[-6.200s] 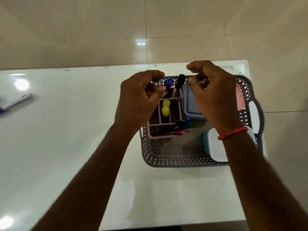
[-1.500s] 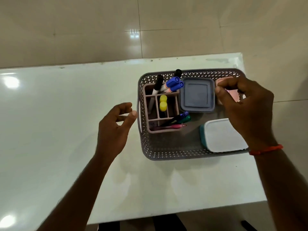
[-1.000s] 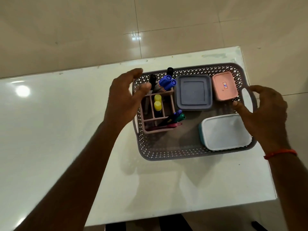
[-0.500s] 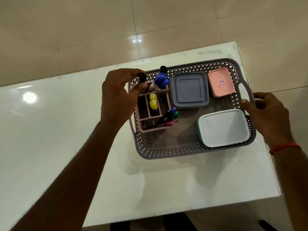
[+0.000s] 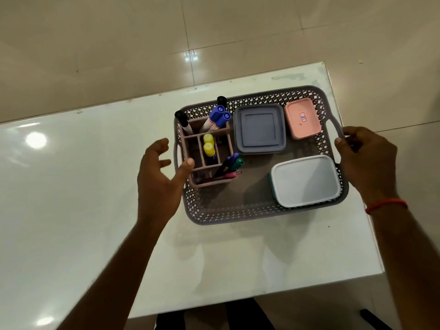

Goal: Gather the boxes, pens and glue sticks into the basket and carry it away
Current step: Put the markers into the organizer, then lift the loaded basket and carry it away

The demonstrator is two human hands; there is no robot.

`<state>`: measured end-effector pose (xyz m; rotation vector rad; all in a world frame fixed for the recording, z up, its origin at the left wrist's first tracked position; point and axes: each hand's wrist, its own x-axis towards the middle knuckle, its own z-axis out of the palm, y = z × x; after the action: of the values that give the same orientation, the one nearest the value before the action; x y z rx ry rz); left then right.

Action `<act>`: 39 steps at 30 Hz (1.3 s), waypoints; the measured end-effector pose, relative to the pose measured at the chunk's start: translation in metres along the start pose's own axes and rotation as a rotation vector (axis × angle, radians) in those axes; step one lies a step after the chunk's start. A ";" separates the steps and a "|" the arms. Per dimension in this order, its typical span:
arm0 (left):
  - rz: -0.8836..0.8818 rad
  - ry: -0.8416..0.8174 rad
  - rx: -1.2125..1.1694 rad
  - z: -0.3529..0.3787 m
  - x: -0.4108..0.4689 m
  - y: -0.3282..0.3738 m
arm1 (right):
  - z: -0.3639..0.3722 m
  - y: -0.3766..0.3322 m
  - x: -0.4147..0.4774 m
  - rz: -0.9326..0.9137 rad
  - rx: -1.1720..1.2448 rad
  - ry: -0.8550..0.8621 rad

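Observation:
A grey perforated basket (image 5: 228, 214) stands on the white table near its right end. Inside it are a grey square box (image 5: 260, 128), a pink box (image 5: 302, 118), a white-lidded teal box (image 5: 306, 181) and a pink organiser (image 5: 222, 182) with markers (image 5: 215, 119), two yellow-capped glue sticks (image 5: 209, 145) and pens (image 5: 229, 165). My left hand (image 5: 160, 181) hovers open at the basket's left handle, thumb over the rim by the organiser. My right hand (image 5: 367, 163) curls around the right handle (image 5: 334, 126).
The glossy white table (image 5: 83, 186) ends just right of the basket and at the near edge below. Beige tiled floor (image 5: 214, 32) surrounds it. Dark shapes show under the table's front edge.
My left hand has let go of the black marker at the organiser's far corner and dropped down beside the left handle. My right hand has closed in on the right handle.

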<state>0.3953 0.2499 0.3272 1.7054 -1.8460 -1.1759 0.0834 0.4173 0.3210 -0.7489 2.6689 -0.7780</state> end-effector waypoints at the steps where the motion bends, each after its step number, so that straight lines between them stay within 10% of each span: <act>1: -0.061 -0.040 -0.026 0.001 -0.003 -0.003 | 0.000 -0.001 0.000 0.004 -0.011 -0.017; 5: -0.264 -0.108 -0.221 0.004 -0.002 -0.010 | 0.002 -0.003 0.002 0.055 -0.083 -0.134; 39: 0.019 0.032 0.018 -0.117 -0.028 -0.062 | -0.001 -0.087 -0.132 -0.054 -0.114 -0.171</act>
<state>0.5273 0.2434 0.3559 1.7029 -1.8544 -1.1217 0.2276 0.4266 0.3836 -0.8767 2.5652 -0.5509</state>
